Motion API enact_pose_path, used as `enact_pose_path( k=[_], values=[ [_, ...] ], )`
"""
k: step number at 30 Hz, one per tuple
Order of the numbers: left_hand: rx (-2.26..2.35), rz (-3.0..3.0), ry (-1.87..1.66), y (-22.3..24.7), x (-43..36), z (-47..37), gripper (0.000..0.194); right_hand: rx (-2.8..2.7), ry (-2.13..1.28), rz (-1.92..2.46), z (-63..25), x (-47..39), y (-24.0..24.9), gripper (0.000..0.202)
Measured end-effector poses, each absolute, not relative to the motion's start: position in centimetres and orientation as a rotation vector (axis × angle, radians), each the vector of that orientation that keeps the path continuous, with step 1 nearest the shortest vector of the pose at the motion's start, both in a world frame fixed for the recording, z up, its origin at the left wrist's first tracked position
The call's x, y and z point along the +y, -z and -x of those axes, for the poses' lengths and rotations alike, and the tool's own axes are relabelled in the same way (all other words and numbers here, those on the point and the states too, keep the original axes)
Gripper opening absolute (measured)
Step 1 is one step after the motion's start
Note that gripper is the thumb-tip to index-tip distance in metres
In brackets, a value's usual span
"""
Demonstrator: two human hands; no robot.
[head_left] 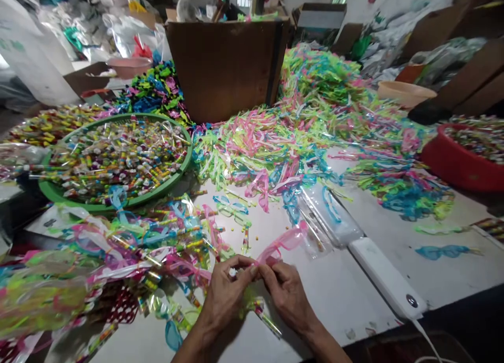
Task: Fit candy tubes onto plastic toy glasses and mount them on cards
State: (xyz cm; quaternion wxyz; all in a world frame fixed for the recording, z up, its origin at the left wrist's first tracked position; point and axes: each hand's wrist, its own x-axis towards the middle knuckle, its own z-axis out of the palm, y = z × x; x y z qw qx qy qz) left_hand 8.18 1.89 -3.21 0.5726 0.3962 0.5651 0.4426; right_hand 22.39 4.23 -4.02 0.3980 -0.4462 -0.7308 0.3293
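My left hand [230, 281] and my right hand [285, 295] meet over the white table. Both pinch the near end of pink plastic toy glasses [285, 241], whose frame points up and to the right. A small white tip shows in the curl of my left fingers; what it belongs to is hidden. Below my hands lies a clear tube of coloured candy [270, 321]. To the left spreads a heap of coloured glasses with candy tubes, including a blue pair [173, 334]. Several small yellow beads are scattered beyond my hands.
A white hand-held sealer [384, 276] with a cord lies at right, beside a clear plastic case [334, 216]. A green basket [185, 166] of candy tubes stands left, a red basin [452, 166] right. Behind are a large cardboard box [226, 69] and piled glasses [323, 79].
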Motion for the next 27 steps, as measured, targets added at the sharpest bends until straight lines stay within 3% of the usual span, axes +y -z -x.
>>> enact_pose_path(
  k=[8, 12, 17, 21, 23, 25, 27],
  values=[
    [1.318, -1.067, -0.930, 1.5, 1.9, -8.0, 0.036, -1.895, -0.886, 1.078, -23.9, 4.7, 3.0, 0.027],
    [1.466, -1.269, -0.902, 0.8, 1.3, -7.9, 0.029, -1.634, -1.138, 1.069, -23.7, 3.5, 4.0, 0.022],
    [1.474, -1.394, -0.991, 0.9, -0.3, -8.4, 0.026, -1.451, -1.156, 1.136, -22.8, 0.8, 5.1, 0.020],
    [1.392, -1.117, -1.149, 1.5, -0.6, -8.4, 0.024, -1.377, -1.362, 1.009, -21.8, 1.0, 4.6, 0.015],
    [1.355, -0.798, -1.343, 1.1, -0.1, -7.5, 0.026, -1.418, -1.423, 0.909, -21.3, 1.9, 3.9, 0.025],
    [1.310, -0.446, -1.598, 0.1, 0.6, -6.0, 0.029, -1.598, -1.331, 0.870, -21.2, 3.2, 3.5, 0.036],
    [1.222, -0.214, -1.796, -0.9, 1.3, -4.2, 0.031, -1.809, -1.115, 0.866, -21.3, 4.7, 3.6, 0.024]
  ],
)
